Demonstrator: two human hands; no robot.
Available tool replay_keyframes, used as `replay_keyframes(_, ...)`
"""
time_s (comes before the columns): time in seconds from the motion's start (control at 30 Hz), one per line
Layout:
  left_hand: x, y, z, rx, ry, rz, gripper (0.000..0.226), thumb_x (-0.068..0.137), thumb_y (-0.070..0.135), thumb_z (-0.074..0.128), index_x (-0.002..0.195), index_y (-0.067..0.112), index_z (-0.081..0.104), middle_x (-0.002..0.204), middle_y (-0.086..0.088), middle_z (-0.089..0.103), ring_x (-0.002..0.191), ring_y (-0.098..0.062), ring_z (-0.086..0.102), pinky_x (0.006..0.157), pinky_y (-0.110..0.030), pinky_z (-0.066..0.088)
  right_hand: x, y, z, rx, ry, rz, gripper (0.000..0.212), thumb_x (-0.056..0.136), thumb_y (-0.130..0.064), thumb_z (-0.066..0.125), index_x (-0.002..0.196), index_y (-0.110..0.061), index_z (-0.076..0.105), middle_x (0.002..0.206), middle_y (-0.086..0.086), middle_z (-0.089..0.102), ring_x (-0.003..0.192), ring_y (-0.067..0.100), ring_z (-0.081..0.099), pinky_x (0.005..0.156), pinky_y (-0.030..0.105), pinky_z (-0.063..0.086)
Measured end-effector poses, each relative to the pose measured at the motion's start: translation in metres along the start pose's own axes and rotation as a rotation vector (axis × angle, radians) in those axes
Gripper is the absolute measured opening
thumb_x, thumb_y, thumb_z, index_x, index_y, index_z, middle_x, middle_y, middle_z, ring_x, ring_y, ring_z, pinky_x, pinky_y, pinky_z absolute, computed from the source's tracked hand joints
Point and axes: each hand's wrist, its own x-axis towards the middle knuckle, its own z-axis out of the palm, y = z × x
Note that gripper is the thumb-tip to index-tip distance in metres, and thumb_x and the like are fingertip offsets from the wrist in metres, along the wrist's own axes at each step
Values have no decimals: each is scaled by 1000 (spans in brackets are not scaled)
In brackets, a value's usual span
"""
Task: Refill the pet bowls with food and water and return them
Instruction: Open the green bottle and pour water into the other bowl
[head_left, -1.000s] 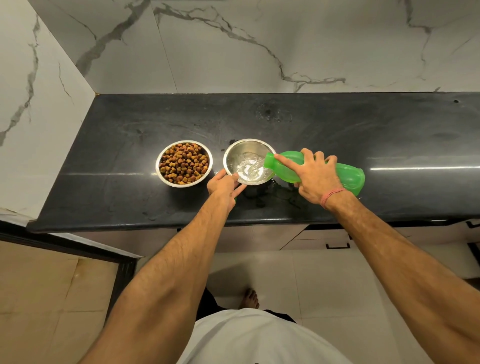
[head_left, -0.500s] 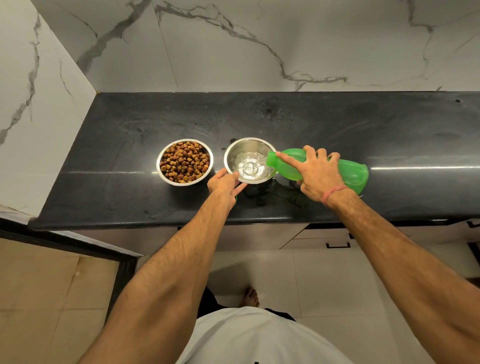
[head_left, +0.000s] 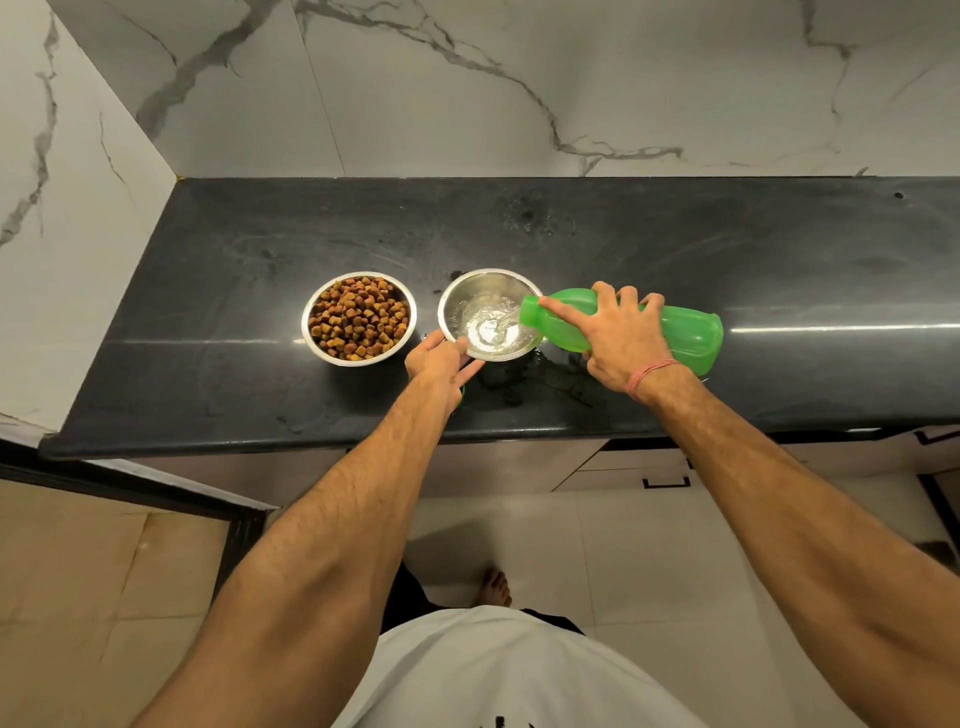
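Food bowl (head_left: 359, 318) is sitting on the black countertop (head_left: 727, 249), just left of the left hand, heaped with brown kibble (head_left: 357, 317). It is standing just beside the water bowl, not touching it.

Left hand (head_left: 440, 360) is bracing the near-left rim of the water bowl (head_left: 490, 314): thumb and fingers are closing on the rim. A small green piece is showing under this hand; cannot tell what it is.

Water bowl is lying between the two hands, with water (head_left: 488, 327) pooling in its bottom.

Right hand (head_left: 613, 332) is wrapping around the green bottle (head_left: 675, 332), index finger lying along the neck. Bottle is tipping sideways, mouth over the bowl's right rim, a thin stream running in. Red thread (head_left: 650, 372) is circling the right wrist. Wet patches are showing on the counter between the hands.
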Motion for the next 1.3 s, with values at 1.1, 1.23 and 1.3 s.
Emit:
replay_keyframes(1.1, -8, 1, 1, -8, 1, 6, 41, 103, -9, 65, 140, 8, 68, 123, -18, 79, 107, -29, 80, 82, -41, 68, 5, 1, -10, -44, -1, 1, 116, 84, -42, 82, 165, -64, 2, 148, 17, 44, 119, 42, 53, 100, 65, 44)
replay_keyframes(1.23, -9, 2, 2, -15, -3, 11, 41, 102, -9, 66, 139, 8, 69, 120, -18, 80, 102, -27, 80, 74, -37, 68, 5, 1, -11, -44, -2, 2, 116, 85, -40, 82, 164, -64, 1, 148, 18, 44, 120, 42, 53, 100, 65, 43)
replay_keyframes(1.3, -10, 2, 2, -14, -2, 7, 41, 102, -9, 66, 139, 8, 70, 120, -18, 80, 104, -27, 80, 73, -36, 68, 5, 1, -12, -41, -4, 1, 116, 85, -40, 82, 164, -64, 1, 149, 18, 44, 121, 42, 53, 101, 65, 43)
